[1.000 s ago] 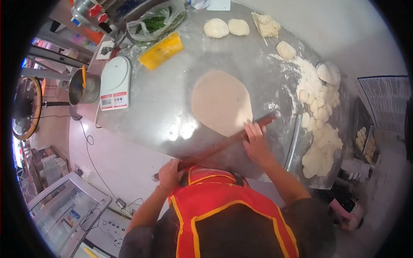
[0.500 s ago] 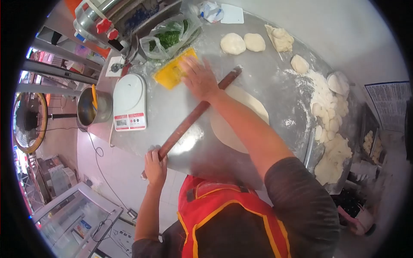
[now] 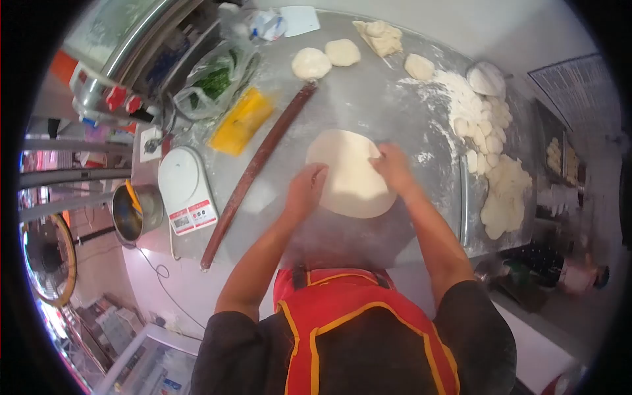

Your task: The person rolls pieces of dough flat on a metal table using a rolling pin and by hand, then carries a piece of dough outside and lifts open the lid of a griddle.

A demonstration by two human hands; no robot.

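Between both hands on a steel worktop (image 3: pixel 385 108), a flat round of dough (image 3: pixel 352 181) lies, the left hand (image 3: pixel 307 189) and right hand (image 3: pixel 394 167) at its opposite edges; fingers are curled, though whether they pinch it cannot be told; the red-brown rolling pin (image 3: pixel 255 169), gripped half a second ago, now rests left of the grip, apparently freeing both hands for the dough; flour (image 3: pixel 447 92) dusts the right side; dough balls (image 3: pixel 343 52) sit beyond; far left, past a kitchen scale (image 3: pixel 184 178), stands a fan (image 3: pixel 47 253).

Hands (image 3: pixel 395 170) cover parts of the dough sheet (image 3: pixel 352 187), and the wall notice (image 3: pixel 578 91) is too blurred to read.
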